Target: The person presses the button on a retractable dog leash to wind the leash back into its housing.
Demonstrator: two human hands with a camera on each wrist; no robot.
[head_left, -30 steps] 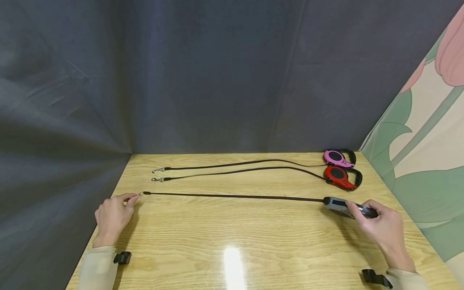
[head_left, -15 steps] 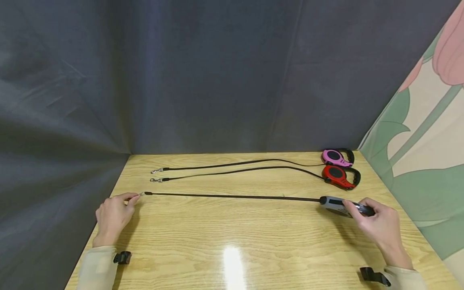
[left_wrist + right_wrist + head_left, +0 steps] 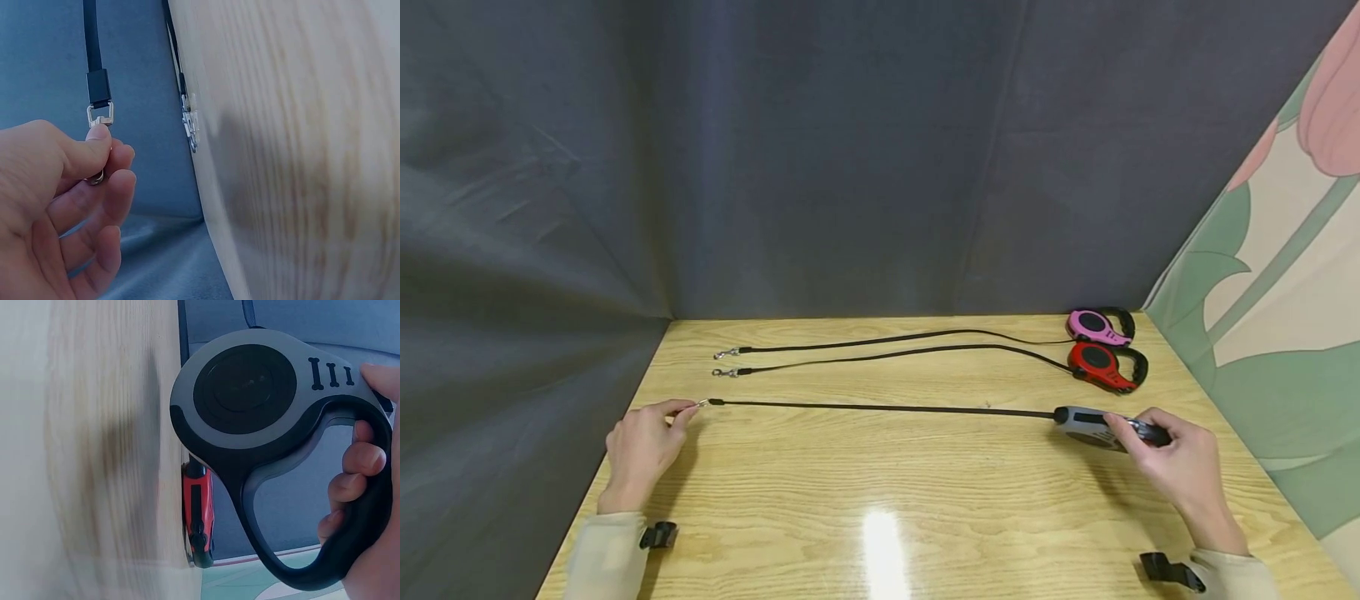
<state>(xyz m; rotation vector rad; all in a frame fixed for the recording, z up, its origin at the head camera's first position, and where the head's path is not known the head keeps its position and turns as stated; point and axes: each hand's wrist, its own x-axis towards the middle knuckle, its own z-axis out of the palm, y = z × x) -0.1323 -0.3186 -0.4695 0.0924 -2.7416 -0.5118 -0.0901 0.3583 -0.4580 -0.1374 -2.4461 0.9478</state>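
Note:
My right hand (image 3: pixel 1183 458) grips the black handle of a grey retractable dog leash (image 3: pixel 244 387), its fingers curled through the loop and the thumb on top. From the leash's nose a black strap (image 3: pixel 880 407) runs left, nearly straight, above the table. At its far end my left hand (image 3: pixel 643 446) pinches the silver snap hook (image 3: pixel 100 117) between thumb and forefinger; most of the hook is hidden by the fingers. Behind, a red leash (image 3: pixel 1101 367) and a pink leash (image 3: pixel 1097 327) lie with straps drawn out leftward, ending in two metal snap hooks (image 3: pixel 726 372).
The wooden table (image 3: pixel 820 500) ends at a dark grey cloth (image 3: pixel 850 167) behind and on the left. A curtain with a tulip pattern (image 3: pixel 1285 333) borders the right side. The red leash lies close beyond the grey one.
Both hands have come slightly closer together: the left hand with the hook shifted right, the right hand with the grey leash shifted left. The red and pink leashes stay put.

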